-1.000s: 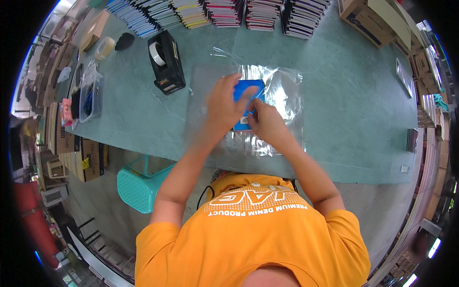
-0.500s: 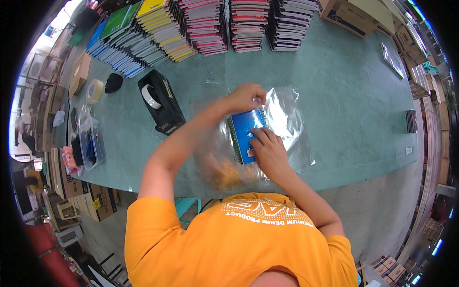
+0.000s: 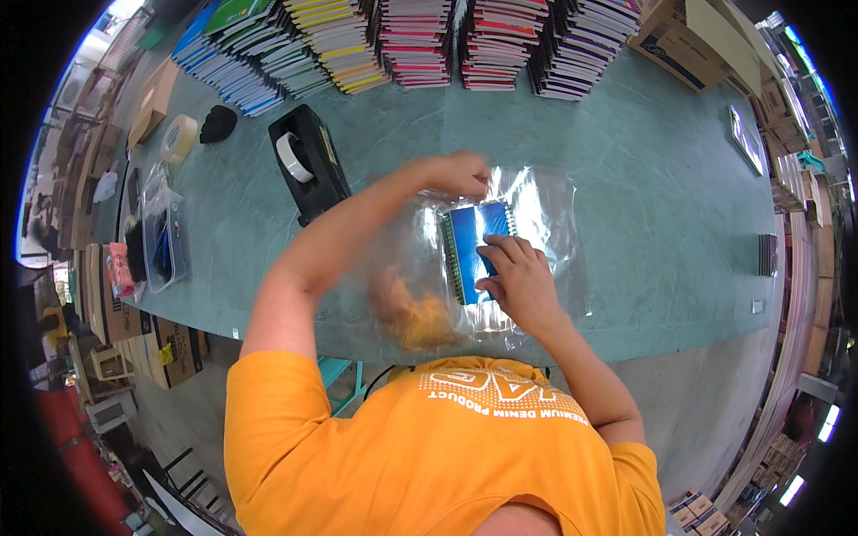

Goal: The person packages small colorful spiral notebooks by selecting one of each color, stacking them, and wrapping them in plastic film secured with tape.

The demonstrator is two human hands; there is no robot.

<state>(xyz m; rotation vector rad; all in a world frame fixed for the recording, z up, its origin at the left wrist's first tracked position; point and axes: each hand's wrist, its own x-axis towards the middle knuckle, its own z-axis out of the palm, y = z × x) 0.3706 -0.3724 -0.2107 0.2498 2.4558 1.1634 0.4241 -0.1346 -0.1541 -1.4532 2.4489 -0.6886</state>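
A small blue notebook (image 3: 466,234) with a green spiral on its left side and a pale spiral at its right lies on the table under glossy clear film. Around it spreads a clear plastic bag (image 3: 552,214), wrinkled and full of glare. Just above the notebook's top edge, my left hand (image 3: 460,174) is closed in a pinch at the bag's film; its fingertips are partly hidden. My right hand (image 3: 525,279) rests on the notebook's right half, its fingers bent and the thumb apart, pressing lightly from above.
Tall stacks of spiral notebooks (image 3: 416,45) line the far side. A black tape dispenser (image 3: 313,165) stands left of my left forearm, with a tape roll (image 3: 180,138) and a clear plastic bin (image 3: 167,241) farther left. An open cardboard box (image 3: 684,45) sits far right.
My left hand stays near the notebook's top edge, its fingers now pointing lower. My right hand's fingers have bent more on the cover. The view has shifted slightly.
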